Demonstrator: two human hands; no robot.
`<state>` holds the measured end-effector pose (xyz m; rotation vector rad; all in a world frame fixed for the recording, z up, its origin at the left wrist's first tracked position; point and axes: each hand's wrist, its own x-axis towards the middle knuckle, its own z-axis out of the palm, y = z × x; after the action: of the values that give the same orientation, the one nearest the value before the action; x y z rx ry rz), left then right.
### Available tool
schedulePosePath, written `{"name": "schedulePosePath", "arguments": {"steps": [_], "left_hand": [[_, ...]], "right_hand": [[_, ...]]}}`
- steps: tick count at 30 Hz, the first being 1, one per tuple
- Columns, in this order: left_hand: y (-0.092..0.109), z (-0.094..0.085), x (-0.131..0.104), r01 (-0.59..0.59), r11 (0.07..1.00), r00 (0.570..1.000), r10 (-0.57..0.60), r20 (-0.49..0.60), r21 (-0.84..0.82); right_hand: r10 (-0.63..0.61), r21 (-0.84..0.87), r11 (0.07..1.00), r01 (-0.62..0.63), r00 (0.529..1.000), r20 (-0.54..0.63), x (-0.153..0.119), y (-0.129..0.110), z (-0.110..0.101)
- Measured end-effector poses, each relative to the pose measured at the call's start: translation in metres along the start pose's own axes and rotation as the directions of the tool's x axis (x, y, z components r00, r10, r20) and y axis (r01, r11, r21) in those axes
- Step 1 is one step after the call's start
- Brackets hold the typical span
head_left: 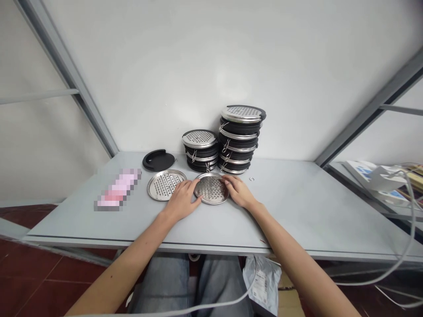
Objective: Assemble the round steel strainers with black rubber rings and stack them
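Two round metal grater discs lie flat on the grey table. My left hand [183,198] rests between them, its thumb and fingers apart at the left edge of the right disc [211,188]. Part of the left disc [163,185] is beside and behind its fingers. My right hand [238,190] touches the right rim of the right disc, fingers over the edge; whether it grips the rim is hard to tell. Behind the left disc lies a black round holder [159,160] with a raised rim and a small metal loop.
Two stacks of black holders with metal discs, a shorter one [200,152] and a taller one [240,141], stand against the wall. A small ring [251,179] lies right of them. A blurred pink item [119,189] is at left. White cables hang at the right.
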<state>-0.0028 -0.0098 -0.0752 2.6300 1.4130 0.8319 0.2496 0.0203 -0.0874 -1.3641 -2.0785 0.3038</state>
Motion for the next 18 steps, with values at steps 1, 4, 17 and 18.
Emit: {"name": "schedulePosePath", "arguments": {"steps": [1,4,17,18], "left_hand": [[0.0,-0.001,0.001,-0.005,1.0,1.0,0.005,-0.002,-0.013],[0.001,-0.004,0.007,-0.033,0.999,0.999,0.033,0.01,-0.02],[-0.001,-0.002,0.012,-0.087,0.996,0.996,0.087,-0.017,-0.023],[-0.001,-0.002,0.011,-0.086,0.995,0.996,0.086,-0.016,-0.04]], "right_hand": [[0.0,-0.002,1.0,0.0,1.0,0.008,0.0,0.0,0.0],[-0.006,0.012,1.0,0.005,1.0,0.019,0.001,0.001,-0.001],[0.133,-0.101,0.986,-0.136,0.99,-0.036,0.0,0.003,-0.016],[0.135,-0.1,0.985,-0.138,0.99,-0.039,-0.001,0.003,-0.017]]}}
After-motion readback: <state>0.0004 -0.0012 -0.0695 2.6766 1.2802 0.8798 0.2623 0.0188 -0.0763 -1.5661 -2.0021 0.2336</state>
